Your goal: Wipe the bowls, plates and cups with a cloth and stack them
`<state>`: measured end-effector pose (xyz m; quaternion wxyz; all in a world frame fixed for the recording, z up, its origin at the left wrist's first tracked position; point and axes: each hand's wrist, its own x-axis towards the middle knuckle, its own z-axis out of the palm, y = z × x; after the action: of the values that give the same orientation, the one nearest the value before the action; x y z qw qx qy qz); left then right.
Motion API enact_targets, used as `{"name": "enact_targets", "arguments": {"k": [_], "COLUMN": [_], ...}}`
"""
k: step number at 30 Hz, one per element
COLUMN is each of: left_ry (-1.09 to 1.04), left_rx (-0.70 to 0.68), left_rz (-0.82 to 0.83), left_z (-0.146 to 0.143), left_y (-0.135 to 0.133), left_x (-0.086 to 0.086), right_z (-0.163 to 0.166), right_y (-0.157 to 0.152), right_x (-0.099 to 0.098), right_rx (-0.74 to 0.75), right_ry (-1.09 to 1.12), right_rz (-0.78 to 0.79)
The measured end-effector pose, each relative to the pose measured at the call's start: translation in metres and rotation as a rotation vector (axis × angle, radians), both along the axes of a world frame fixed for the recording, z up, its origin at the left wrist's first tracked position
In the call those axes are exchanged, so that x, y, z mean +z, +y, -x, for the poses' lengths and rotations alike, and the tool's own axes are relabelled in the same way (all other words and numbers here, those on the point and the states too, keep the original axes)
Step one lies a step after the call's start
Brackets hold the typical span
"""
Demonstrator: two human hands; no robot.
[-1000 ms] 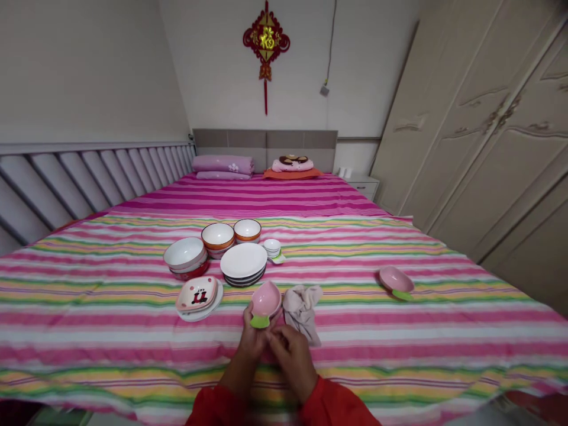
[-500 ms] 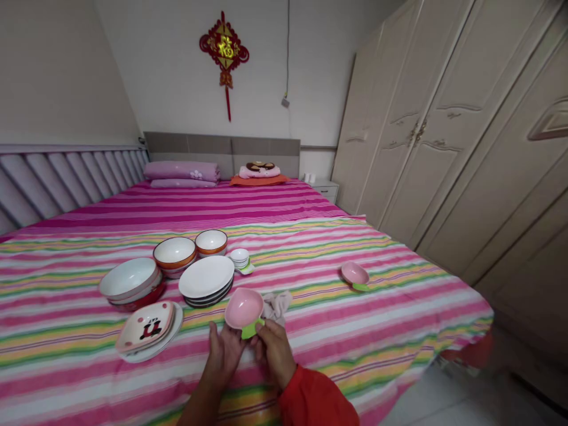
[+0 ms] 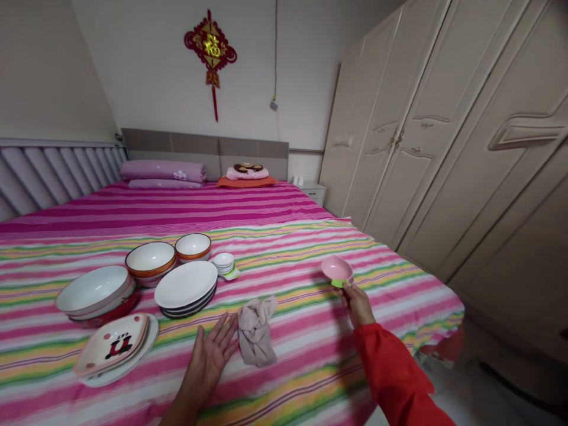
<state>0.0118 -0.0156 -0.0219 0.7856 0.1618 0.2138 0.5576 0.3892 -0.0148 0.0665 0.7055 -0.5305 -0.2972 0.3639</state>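
Note:
My right hand (image 3: 356,302), in a red sleeve, reaches out to the right and grips a small pink peach-shaped dish (image 3: 336,268) by its green leaf tab, low over the striped bed sheet (image 3: 310,349). I cannot tell whether a second pink dish lies under it. My left hand (image 3: 212,353) lies flat on the sheet with its fingers spread and holds nothing. A crumpled beige cloth (image 3: 256,329) sits just right of its fingertips.
Left of the cloth stand a stack of white plates (image 3: 185,286), two orange-rimmed bowls (image 3: 151,260), a large white bowl (image 3: 94,291), a square panda dish (image 3: 113,344) and small white cups (image 3: 223,262). A cream wardrobe (image 3: 444,148) lines the right wall. The bed's right edge is near.
Both hands held the pink dish in front of me. Now my right hand alone has carried it out to the right, and my left hand has let go and lies open.

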Motion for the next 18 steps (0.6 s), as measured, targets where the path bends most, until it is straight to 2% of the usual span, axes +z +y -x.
{"name": "enact_targets", "arguments": {"k": [3, 7, 18], "left_ry": [0.047, 0.122, 0.194], "left_rx": [0.015, 0.034, 0.044], "left_rz": [0.012, 0.028, 0.051], "left_z": [-0.001, -0.001, -0.003], "left_y": [0.000, 0.000, -0.002], "left_x": [0.003, 0.004, 0.012], "right_z": [-0.026, -0.045, -0.057], "right_y": [0.006, 0.012, 0.013], "right_x": [-0.005, -0.011, -0.024], "right_rx": [-0.030, -0.013, 0.069], "right_ry": [0.003, 0.001, -0.024], "right_rz": [0.037, 0.093, 0.242]}}
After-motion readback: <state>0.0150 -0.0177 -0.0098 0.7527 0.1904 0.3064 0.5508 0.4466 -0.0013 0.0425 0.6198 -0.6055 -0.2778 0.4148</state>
